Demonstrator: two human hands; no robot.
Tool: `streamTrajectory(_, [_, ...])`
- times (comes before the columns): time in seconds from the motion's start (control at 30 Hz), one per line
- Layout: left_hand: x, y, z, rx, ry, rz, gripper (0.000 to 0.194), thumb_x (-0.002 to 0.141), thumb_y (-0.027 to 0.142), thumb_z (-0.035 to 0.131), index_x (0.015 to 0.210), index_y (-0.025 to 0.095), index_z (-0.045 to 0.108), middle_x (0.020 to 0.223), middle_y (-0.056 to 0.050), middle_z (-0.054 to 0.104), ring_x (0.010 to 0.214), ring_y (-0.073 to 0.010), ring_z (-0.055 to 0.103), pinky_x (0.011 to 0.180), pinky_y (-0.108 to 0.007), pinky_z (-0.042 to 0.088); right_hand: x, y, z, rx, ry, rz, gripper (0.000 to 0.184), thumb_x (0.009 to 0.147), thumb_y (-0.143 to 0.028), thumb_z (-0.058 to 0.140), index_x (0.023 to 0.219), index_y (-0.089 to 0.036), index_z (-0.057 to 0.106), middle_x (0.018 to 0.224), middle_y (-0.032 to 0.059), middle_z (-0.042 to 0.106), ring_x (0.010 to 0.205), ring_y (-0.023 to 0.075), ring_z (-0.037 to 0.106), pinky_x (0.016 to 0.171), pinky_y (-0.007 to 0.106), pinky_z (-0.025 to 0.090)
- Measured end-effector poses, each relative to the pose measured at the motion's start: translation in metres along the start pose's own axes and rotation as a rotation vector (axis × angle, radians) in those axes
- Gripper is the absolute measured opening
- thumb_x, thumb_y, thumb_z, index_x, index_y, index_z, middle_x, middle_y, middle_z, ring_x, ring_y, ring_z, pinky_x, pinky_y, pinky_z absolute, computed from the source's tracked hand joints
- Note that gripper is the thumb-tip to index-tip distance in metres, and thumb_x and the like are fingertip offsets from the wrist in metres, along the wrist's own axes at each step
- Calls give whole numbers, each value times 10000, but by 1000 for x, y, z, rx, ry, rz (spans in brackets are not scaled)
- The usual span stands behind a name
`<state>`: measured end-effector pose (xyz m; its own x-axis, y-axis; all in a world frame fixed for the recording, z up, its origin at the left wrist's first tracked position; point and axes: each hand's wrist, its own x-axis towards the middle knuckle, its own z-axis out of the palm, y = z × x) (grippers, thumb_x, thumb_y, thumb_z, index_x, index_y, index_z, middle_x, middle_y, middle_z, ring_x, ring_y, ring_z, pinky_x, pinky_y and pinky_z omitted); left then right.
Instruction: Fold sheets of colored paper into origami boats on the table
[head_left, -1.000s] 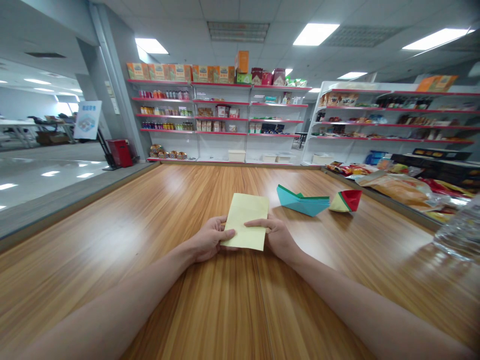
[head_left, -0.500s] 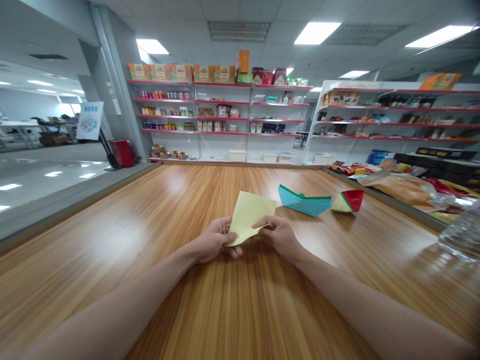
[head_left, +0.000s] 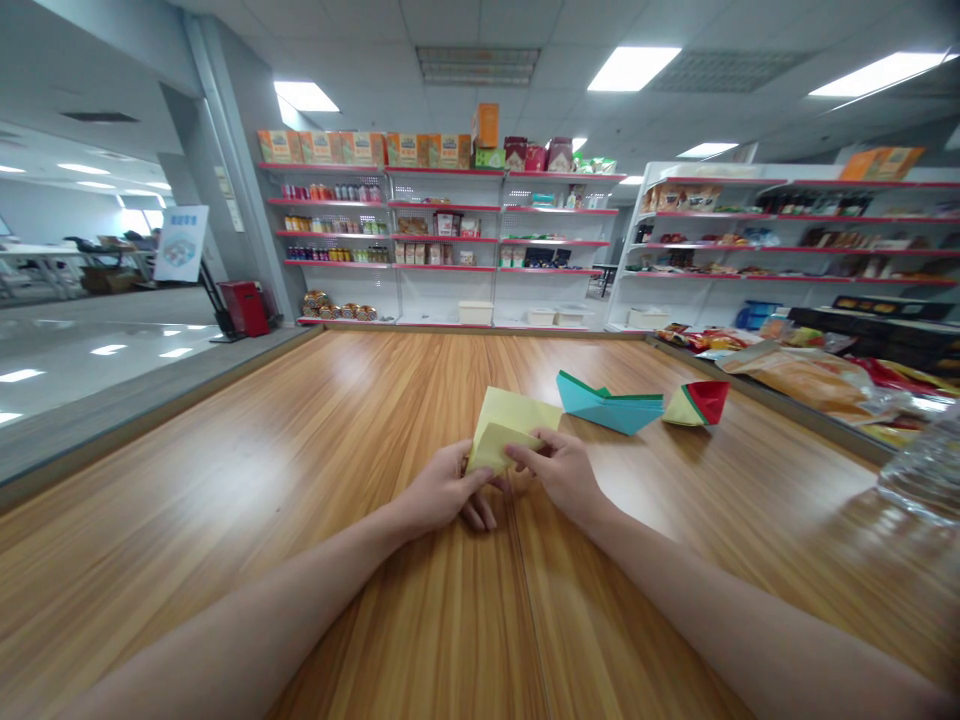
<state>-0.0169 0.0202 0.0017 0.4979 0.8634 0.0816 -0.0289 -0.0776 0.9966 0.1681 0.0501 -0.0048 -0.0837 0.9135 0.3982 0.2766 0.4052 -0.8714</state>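
A pale yellow sheet of paper (head_left: 517, 408) is held between both hands just above the table, its near part bent up and over toward the far side. My left hand (head_left: 448, 485) grips the paper's lower left corner, thumb on top and some fingers hidden beneath. On the right edge of the bent part, my right hand (head_left: 559, 468) pinches the paper between thumb and fingers. Beyond the right hand stands a blue and green folded paper boat (head_left: 611, 408). Beside that sits a smaller folded paper piece (head_left: 697, 404) in red, green and pale yellow.
The wood-grain table (head_left: 360, 400) has a raised edge. A clear plastic bottle (head_left: 926, 470) lies at the right. Packaged snacks (head_left: 802, 380) are heaped past the right edge. Stocked shelves (head_left: 442, 205) stand behind the table, and a red box (head_left: 244, 308) is on the floor at left.
The near edge of the yellow paper has been lifted and bent over toward the far side. Both hands have shifted slightly to the right with it. The other folded papers have not moved.
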Motion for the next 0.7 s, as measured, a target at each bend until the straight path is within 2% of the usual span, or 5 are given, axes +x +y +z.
streamTrajectory(0.13, [2,-1,-3,-5,-6,-35,384,808,461,572,959,116,498,932,-149,668,421,-127,621,328,-187,450,-1,-1,3,136,23,44,428,717,-441,681,1031,-160,607,609,7,634,498,153,612,430,228,454])
streamTrajectory(0.3, [3,-2,-7,-24,-6,-21,380,806,471,574,934,119,509,924,-148,688,355,-102,572,272,-177,408,-2,-5,7,318,88,56,722,741,-420,657,1333,-208,301,814,23,640,447,138,615,335,199,419])
streamTrajectory(0.47, [4,-5,-6,-104,78,-41,374,779,449,623,914,108,547,910,-166,698,456,-160,648,356,-204,471,0,-3,6,374,85,82,661,734,-412,667,1256,-191,325,804,13,625,431,127,604,322,184,381])
streamTrajectory(0.6, [7,-6,-11,-225,315,4,292,749,351,693,810,80,603,828,-154,704,534,-166,668,471,-231,525,2,-1,4,353,137,72,577,690,-407,716,1124,-186,406,817,21,640,456,128,609,339,182,356])
streamTrajectory(0.7, [12,-8,-21,-388,487,40,185,742,221,712,759,89,585,724,-96,689,580,-151,672,547,-223,548,1,1,2,249,113,64,396,701,-416,710,923,-159,505,663,11,635,471,126,584,381,190,367])
